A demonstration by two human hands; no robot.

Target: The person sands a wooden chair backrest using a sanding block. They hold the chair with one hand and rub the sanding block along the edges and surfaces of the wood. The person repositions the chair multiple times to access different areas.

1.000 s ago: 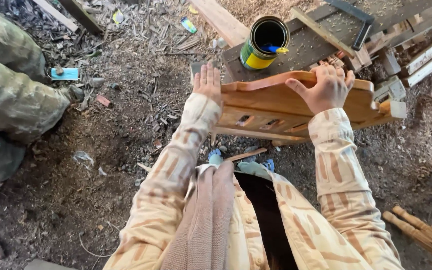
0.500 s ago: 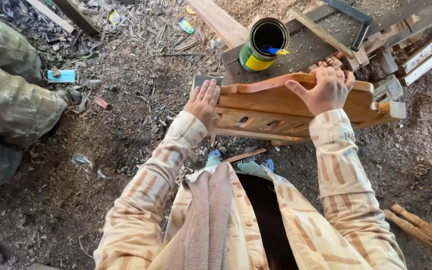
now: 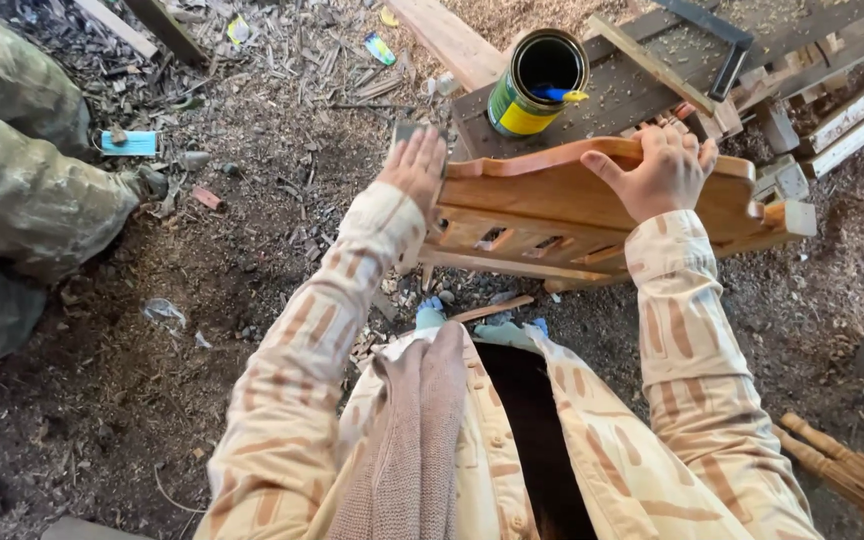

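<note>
Here's the carved wooden panel (image 3: 562,195), honey-coloured with a row of slots along its lower rail, standing on edge in front of the person and leaning against a dark workbench (image 3: 642,95). The right hand (image 3: 664,175) is clamped over the scalloped top edge, fingers curled across the far side and thumb on the near face, bracing the piece. The left hand (image 3: 414,165) lies flat and spread against the panel's left end, fingers straight, not curled round anything; a small grey pad (image 3: 407,130) peeks out above the fingertips, pinned between palm and wood. To my eye that's rubbing down the end of the panel, and I can't tell whether the pad is abrasive paper or a cloth. Any stroke from here asks for even pressure from that flat palm and a steady brace from the right, since the panel stands on a narrow edge and could tip. On the bench sits an open tin (image 3: 537,85) with a blue-handled brush (image 3: 557,97) in it. A person in camouflage (image 3: 12,190) crouches off to the left, over a ground (image 3: 152,400) thick with shavings.
</note>
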